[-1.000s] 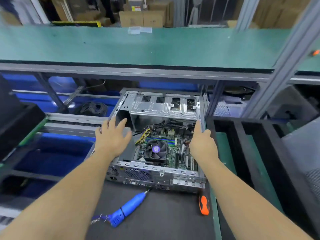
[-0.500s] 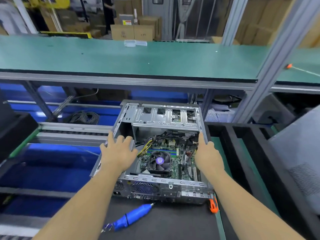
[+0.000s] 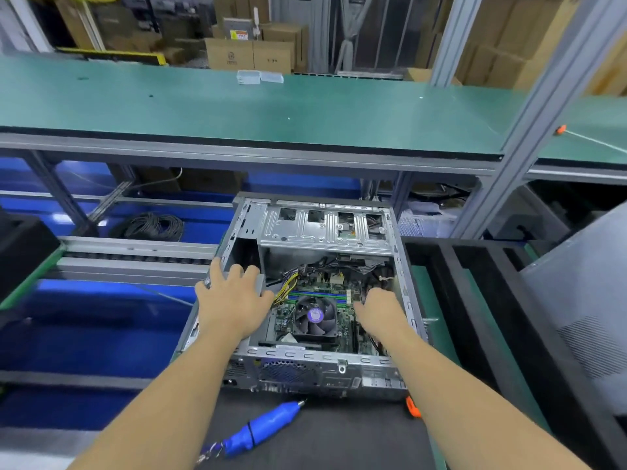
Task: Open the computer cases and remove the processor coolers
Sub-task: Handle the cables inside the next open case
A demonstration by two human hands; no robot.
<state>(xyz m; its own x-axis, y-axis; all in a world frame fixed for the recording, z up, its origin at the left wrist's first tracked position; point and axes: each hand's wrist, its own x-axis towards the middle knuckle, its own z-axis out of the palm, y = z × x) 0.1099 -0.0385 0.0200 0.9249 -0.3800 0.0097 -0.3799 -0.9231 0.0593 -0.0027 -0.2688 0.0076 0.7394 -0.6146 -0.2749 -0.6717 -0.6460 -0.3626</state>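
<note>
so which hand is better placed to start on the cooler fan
Right, probably. The right hand is already inside the open grey metal computer case, beside the black processor cooler fan, while the left hand rests across the case's left edge.

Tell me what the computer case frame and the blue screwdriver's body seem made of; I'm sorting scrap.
Computer case: apparently bare sheet steel, dull silver, with stamped ribs, punched slots and folded edges. Blue screwdriver: body looks like smooth moulded plastic with a slight sheen; its tip looks metallic.

Both forearms (image 3: pixel 475 395) bare, no sleeves or gloves.
</note>
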